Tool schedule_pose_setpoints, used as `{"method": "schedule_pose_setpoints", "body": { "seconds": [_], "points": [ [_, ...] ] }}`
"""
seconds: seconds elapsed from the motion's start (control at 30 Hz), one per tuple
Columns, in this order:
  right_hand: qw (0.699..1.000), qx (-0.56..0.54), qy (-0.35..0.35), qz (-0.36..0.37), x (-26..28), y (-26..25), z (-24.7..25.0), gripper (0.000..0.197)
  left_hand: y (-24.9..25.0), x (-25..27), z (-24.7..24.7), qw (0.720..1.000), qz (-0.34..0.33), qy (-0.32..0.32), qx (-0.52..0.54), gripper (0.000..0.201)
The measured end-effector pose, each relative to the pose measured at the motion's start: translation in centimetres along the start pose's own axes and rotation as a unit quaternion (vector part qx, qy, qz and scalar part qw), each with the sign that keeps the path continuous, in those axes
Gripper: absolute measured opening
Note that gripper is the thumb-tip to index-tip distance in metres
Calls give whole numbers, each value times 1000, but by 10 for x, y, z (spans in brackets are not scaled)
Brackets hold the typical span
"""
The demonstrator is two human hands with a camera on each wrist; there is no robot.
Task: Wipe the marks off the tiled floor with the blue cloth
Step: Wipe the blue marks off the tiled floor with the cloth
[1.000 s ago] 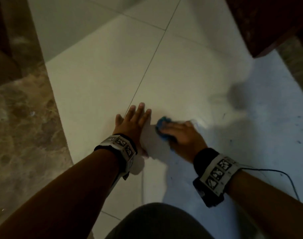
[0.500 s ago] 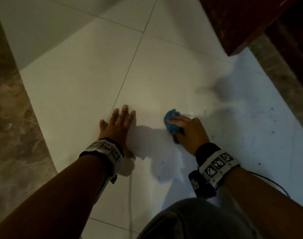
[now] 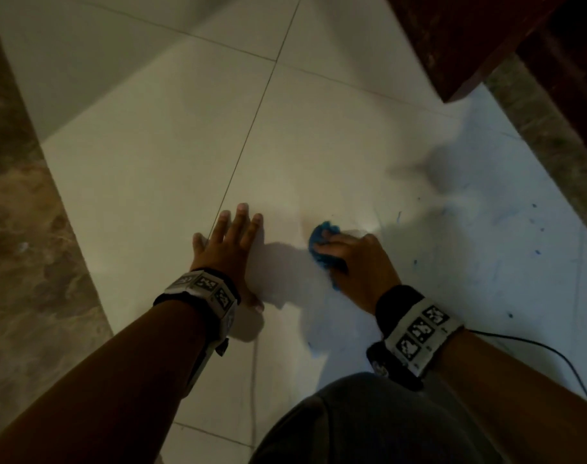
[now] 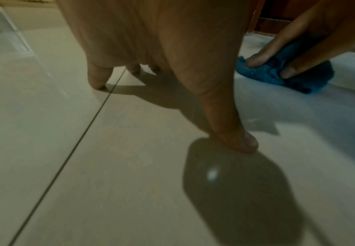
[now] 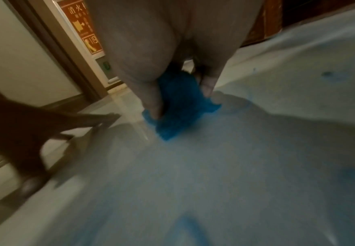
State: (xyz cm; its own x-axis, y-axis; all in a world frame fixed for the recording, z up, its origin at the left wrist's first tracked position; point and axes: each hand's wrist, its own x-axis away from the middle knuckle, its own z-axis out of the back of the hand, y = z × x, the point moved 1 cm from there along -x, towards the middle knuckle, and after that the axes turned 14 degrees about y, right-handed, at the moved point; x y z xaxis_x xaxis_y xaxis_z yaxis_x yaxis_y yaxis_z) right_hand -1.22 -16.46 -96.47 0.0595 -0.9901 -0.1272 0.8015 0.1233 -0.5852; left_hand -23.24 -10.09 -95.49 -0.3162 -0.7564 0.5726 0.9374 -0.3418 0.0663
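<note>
Floor (image 3: pixel 318 145) first: pale tiles, with blue marks (image 3: pixel 536 229) scattered over the bluish-lit patch right of the hands and more specks nearer the knee. Dark wooden furniture (image 3: pixel 452 38) sits at the far right, a marble-look border (image 3: pixel 24 229) on the left.

Left hand (image 3: pixel 230 244) is spread flat on the tile across the grout line (image 3: pixel 248 135), fingers straight, holding nothing. It looks like a brace.

Right hand (image 3: pixel 359 262) has its fingers curled over the blue cloth (image 3: pixel 320 244) and presses it onto the tile just right of the left hand.

Cloth is wadded, not flat. The lump runs roughly from its far-left end back toward the wrist, and the far-left end pokes out past the fingertips.

To do this well, I'd keep weight on the left hand, press through the fingertips and work rightward in short overlapping strokes toward the specks. Refold the wad to a clean face, or it'll likely smear.
</note>
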Motion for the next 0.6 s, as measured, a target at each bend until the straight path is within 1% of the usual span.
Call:
{"method": "schedule_pose_setpoints", "body": {
  "seconds": [0.03,0.07,0.1,0.13,0.17,0.2,0.23,0.27,0.3,0.33,0.37,0.4,0.43,0.47,0.53,0.57,0.6],
  "points": [
    [999,-4,-29,27,8,-12,-5,30,0,0,1,1000,0,-1,2,152],
    [996,-9,-79,50,17,-27,-9,32,0,0,1,1000,0,-1,3,152],
    [988,11,-147,57,24,-37,-12,37,1,0,2,1000,0,-1,3,152],
    [979,45,-193,51,26,-38,-12,42,1,0,2,1000,0,-1,3,152],
    [977,47,-205,29,22,-32,-6,45,1,0,2,1000,-1,-3,3,152],
    [983,22,-183,10,14,-24,-1,47,1,1,2,1000,-2,-4,5,151],
    [993,-12,-119,1,6,-14,5,47,1,1,2,1000,-2,-4,7,151],
    [998,-30,-48,-25,-3,2,11,46,0,1,2,1000,-2,-5,10,151],
    [997,-34,16,-65,-8,20,14,43,-1,1,2,1000,-1,-5,13,151],
    [992,-30,53,-107,-13,30,17,41,-2,1,1,1000,-1,-5,13,152],
    [988,-17,57,-144,-13,32,15,41,-2,0,1,1000,-2,-6,12,152],
    [987,2,50,-156,-12,28,11,41,-2,0,1,1000,-3,-7,10,153],
    [989,16,34,-145,-9,20,6,42,-2,-1,1,1000,-3,-7,9,153],
    [994,22,15,-107,-6,13,1,42,-1,-1,2,1000,-2,-7,10,153],
    [997,37,-67,-23,-1,6,-5,43,0,-2,3,1000,-1,-8,14,153],
    [993,50,-109,-1,-2,7,-2,44,0,-1,4,1000,-1,-9,15,153],
    [991,52,-120,7,-7,17,2,46,1,-1,5,1000,0,-11,15,153]
  ]
}}
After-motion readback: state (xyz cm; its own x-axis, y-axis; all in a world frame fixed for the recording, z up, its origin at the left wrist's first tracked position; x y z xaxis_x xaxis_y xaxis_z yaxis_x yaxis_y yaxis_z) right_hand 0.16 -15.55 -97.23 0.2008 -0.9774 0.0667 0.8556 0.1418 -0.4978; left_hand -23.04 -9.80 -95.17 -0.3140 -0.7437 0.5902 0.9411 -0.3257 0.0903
